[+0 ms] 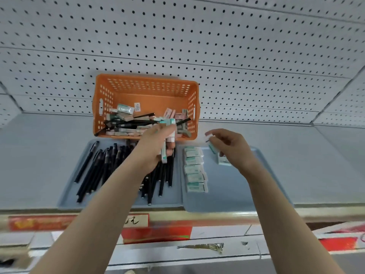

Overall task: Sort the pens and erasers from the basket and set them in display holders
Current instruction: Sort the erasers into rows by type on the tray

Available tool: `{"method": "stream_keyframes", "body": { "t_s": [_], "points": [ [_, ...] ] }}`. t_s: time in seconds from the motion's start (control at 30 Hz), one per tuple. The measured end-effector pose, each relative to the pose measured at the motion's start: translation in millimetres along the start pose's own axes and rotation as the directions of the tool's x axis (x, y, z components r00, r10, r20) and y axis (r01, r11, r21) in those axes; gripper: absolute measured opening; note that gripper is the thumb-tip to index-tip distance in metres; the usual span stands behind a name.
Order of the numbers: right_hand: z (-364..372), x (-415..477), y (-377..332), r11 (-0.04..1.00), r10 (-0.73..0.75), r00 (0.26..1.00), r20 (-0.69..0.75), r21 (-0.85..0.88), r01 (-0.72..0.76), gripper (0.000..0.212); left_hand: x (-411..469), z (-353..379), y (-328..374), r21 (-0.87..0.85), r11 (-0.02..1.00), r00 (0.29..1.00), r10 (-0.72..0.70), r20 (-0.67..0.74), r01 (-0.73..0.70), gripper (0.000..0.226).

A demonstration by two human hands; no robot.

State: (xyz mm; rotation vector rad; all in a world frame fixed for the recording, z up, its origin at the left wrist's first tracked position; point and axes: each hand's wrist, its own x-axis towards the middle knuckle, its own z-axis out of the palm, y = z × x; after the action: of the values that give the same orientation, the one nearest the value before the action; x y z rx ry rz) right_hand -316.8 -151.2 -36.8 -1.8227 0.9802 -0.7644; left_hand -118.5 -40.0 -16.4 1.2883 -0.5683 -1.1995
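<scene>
2 bare forearms reach forward and up over a pale blue-grey shelf (39, 145). The left hand (154, 149) is raised at the front wall of an orange perforated basket (146, 79), its fingers curled round a bundle of teal-and-white boxed erasers (164, 155) that stands roughly upright in the grip; how many it holds cannot be told. The right hand (233, 147) hangs to the right of the basket, wrist bent, fingers curled downward and pinching 1 boxed eraser (213, 148) at the fingertips. Just below it another eraser box (224, 161) sits at the right tray (227, 194); whether the hand touches it is unclear.

Loose black pens (138, 122) and more erasers still lie jumbled in the basket, which stands against a white pegboard wall (197, 36). In front of it 2 flat grey-blue trays lie side by side: the left tray (171, 198) bears a row of black pens (94, 169), and the right tray bears a neat column of erasers (194, 169) along its left side. A red price strip (39, 222) and a handwritten label (136, 220) run along the shelf's front edge.
</scene>
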Motion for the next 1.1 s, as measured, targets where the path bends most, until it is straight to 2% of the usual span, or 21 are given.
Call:
{"method": "stream_keyframes", "body": {
  "t_s": [0.13,0.23,0.37,0.43,0.5,0.63,0.77,0.8,0.87,0.9,1.0,1.03,1.1],
  "points": [
    [-11,-12,20,0.998,0.062,0.998,0.018,0.017,-0.063,0.017,-15,10,-23,0.103,0.995,0.998,0.015,-0.055,-0.009,0.013],
    [-8,-16,28,0.998,0.062,0.997,0.052,-0.035,-0.060,0.010,-23,12,-36,0.188,0.982,0.996,0.019,-0.092,-0.001,0.010],
    [6,-16,27,0.982,0.124,0.992,0.009,0.143,-0.124,0.012,-29,13,-47,0.257,0.966,0.992,0.019,-0.123,0.013,0.021],
    [14,-13,25,0.962,0.166,0.985,0.038,0.215,-0.170,0.017,-29,11,-52,0.299,0.954,0.990,0.028,-0.138,0.014,0.029],
    [21,-9,26,0.951,0.207,0.975,0.085,0.216,-0.221,0.017,-30,10,-56,0.329,0.944,0.987,0.037,-0.154,0.015,0.032],
    [25,-6,31,0.981,0.123,0.987,0.104,-0.164,-0.105,0.020,-31,6,-60,0.373,0.928,0.984,0.065,-0.164,0.001,0.027],
    [27,-2,29,0.898,0.028,0.990,0.136,-0.440,0.035,0.024,-29,6,-62,0.437,0.899,0.985,0.092,-0.146,-0.019,0.025],
    [28,-2,27,0.886,0.008,0.993,0.121,-0.461,0.049,0.024,-29,7,-62,0.463,0.886,0.986,0.097,-0.137,-0.023,0.025],
    [28,-4,19,0.918,-0.042,0.997,0.072,-0.390,0.067,0.021,-28,10,-61,0.509,0.859,0.986,0.122,-0.112,-0.048,0.026],
    [28,-5,15,0.952,-0.050,0.996,0.079,-0.299,0.072,0.019,-27,12,-61,0.525,0.848,0.986,0.137,-0.093,-0.069,0.026],
    [25,-11,4,0.999,-0.032,0.970,0.239,0.003,0.032,0.015,-22,17,-60,0.568,0.814,0.985,0.169,-0.031,-0.122,0.025],
    [23,-12,4,0.999,-0.032,0.972,0.234,0.033,0.024,0.020,-20,18,-60,0.575,0.809,0.984,0.173,-0.028,-0.126,0.025],
    [18,-10,7,1.000,0.010,0.994,0.111,0.019,-0.012,0.019,-16,16,-60,0.561,0.820,0.983,0.177,-0.056,-0.116,0.023]
  ]
}}
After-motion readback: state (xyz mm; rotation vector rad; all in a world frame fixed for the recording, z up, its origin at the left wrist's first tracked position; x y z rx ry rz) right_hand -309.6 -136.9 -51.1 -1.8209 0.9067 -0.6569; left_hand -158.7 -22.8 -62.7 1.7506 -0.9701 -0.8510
